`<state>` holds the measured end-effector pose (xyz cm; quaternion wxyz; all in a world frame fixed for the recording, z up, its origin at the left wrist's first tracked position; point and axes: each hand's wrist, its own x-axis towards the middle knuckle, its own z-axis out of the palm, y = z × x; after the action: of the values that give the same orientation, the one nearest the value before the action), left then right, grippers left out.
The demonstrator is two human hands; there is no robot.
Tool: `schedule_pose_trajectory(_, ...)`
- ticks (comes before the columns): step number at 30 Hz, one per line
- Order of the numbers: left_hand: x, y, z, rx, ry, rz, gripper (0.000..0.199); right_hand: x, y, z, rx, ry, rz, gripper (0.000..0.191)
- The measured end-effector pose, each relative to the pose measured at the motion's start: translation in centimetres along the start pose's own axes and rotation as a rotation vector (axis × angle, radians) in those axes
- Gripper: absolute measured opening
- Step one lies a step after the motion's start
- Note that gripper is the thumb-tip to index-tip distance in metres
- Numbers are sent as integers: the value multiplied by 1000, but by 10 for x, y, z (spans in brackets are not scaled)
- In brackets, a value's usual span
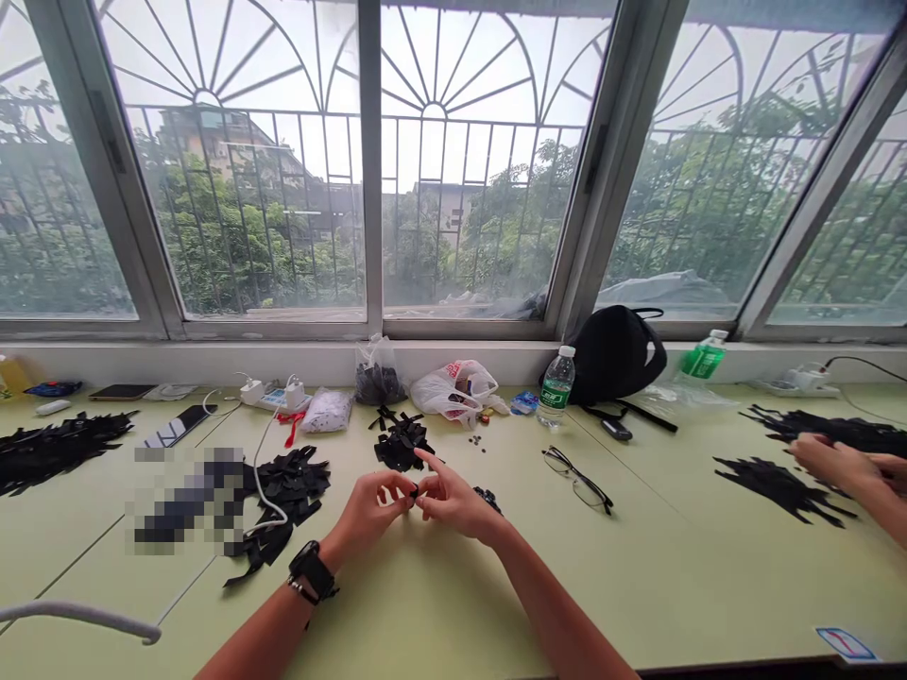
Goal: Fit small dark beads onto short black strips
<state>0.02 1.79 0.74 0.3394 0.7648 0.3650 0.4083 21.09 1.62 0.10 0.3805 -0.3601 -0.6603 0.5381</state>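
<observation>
My left hand [372,510] and my right hand [453,501] meet over the middle of the table. Between their fingertips is a small black piece [414,493], too small to name, and both hands pinch it. The right index finger points up and away from it. Just beyond lies a pile of black strips [403,442]. A small heap of dark bits [488,497] is partly hidden behind my right hand. Left of my hands spreads a bigger pile of black strips [294,486], crossed by a white cable [265,482].
Along the sill stand a water bottle [556,387], a black bag [613,354], plastic bags [457,392] and a power strip [273,397]. Eyeglasses [577,479] lie to the right. Another person's hands [843,467] work over black strips [783,486] at the far right.
</observation>
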Motion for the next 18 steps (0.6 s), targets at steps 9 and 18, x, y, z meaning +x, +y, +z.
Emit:
schedule_pose_trajectory(9,5,-8,-1,-159,-14,-74,36,0,-9,4,-53,37,-91,62)
schedule_pose_trajectory(18,4,-6,0,-161,10,-87,34,0,-10,7,-189,80,-133,50)
